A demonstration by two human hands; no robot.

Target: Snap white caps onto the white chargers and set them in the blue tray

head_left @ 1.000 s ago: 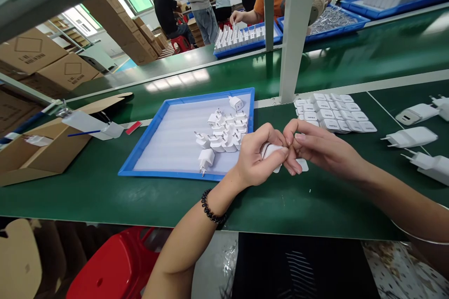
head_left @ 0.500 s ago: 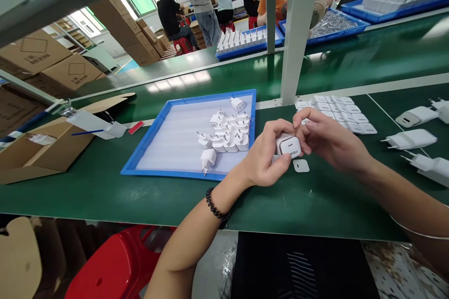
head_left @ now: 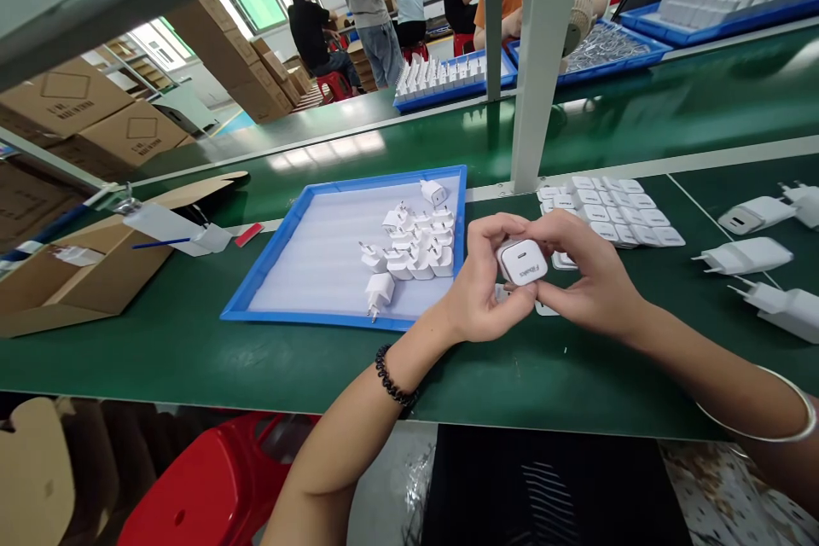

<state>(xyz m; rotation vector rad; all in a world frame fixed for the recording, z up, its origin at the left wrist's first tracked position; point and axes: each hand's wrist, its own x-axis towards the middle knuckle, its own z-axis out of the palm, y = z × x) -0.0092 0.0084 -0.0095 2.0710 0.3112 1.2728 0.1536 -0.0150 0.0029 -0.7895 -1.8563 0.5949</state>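
Between my two hands is a white wall charger (head_left: 523, 263), its port face and printed lettering turned up towards me. My left hand (head_left: 485, 286) grips it from the left, fingers curled round the body and thumb low. My right hand (head_left: 592, 277) closes on it from the other side, its fingertips against the charger's right edge. One small white square cover (head_left: 546, 310) lies on the table below, partly hidden by the right thumb. Rows of similar white covers (head_left: 618, 209) lie just beyond my right hand.
Left of my hands, a blue-rimmed tray (head_left: 307, 320) carries several chargers (head_left: 415, 252). More loose chargers (head_left: 746, 256) lie at the right. An open cardboard box (head_left: 121, 290) is at far left. A white post (head_left: 534, 102) rises behind my hands; people sit and stand beyond.
The right hand has moved in to grip the charger's side. The charger has turned slightly, showing its lettering more plainly, and the white cover below is now partly covered.
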